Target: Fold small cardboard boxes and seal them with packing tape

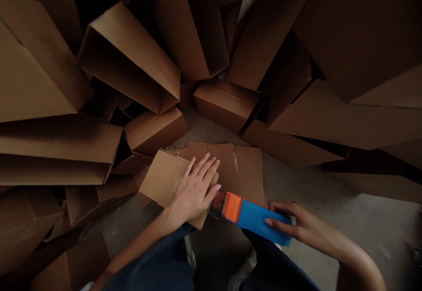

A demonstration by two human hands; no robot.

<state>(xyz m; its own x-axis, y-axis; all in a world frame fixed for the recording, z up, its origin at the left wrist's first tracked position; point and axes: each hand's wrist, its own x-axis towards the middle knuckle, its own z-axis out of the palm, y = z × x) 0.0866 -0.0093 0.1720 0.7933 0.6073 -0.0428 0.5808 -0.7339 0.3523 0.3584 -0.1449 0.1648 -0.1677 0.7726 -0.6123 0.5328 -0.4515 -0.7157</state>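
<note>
My left hand (pixel 194 190) lies flat on top of a small cardboard box (pixel 165 172), its fingers stretched out and slightly apart. In my right hand (pixel 293 225) is a blue and orange tape dispenser (pixel 257 218), gripped at its blue end between thumb and fingers. Its orange end points left, close to the box's right side but apart from my left hand. Something clear and shiny, perhaps tape, shows faintly between the orange end and the box. Under and behind the box, a flattened cardboard sheet (pixel 247 168) rests on the floor.
Cardboard boxes crowd the left, the back and the right, among them an open box (pixel 132 58) and a smaller box (pixel 227 102) at the back. Grey concrete floor (pixel 286 185) shows to the right. My legs and shoes are at the bottom.
</note>
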